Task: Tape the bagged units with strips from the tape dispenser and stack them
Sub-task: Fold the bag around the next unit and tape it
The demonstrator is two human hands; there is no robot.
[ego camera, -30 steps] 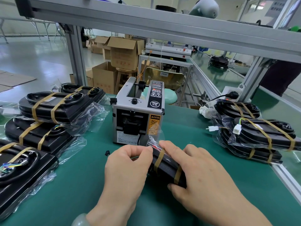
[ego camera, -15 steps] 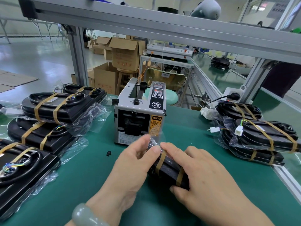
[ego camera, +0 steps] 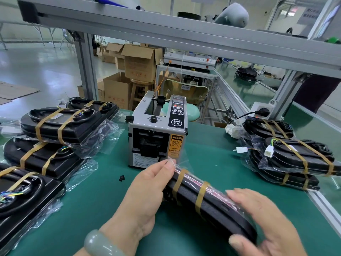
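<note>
A black bagged unit [ego camera: 212, 206] with two tan tape strips around it stands on its long edge, tilted, in front of the grey tape dispenser [ego camera: 156, 133]. My left hand [ego camera: 145, 194] grips its far end, fingers on the clear bag. My right hand [ego camera: 262, 224] holds its near end, thumb under the lower edge and fingers over the top. Taped bagged units lie stacked on the left [ego camera: 62, 124] and on the right [ego camera: 295, 156]. No loose strip shows at the dispenser's mouth.
The green bench mat [ego camera: 99, 200] carries everything. A small black scrap [ego camera: 121, 178] lies on it left of my hands. An aluminium frame post [ego camera: 86, 71] and top rail [ego camera: 166, 32] stand behind. The bench's right edge rail [ego camera: 323, 206] runs close to the right stack.
The unit has swung so more of its length shows, angled toward the lower right. My right hand slid down to its near end; my left hand stayed at the far end.
</note>
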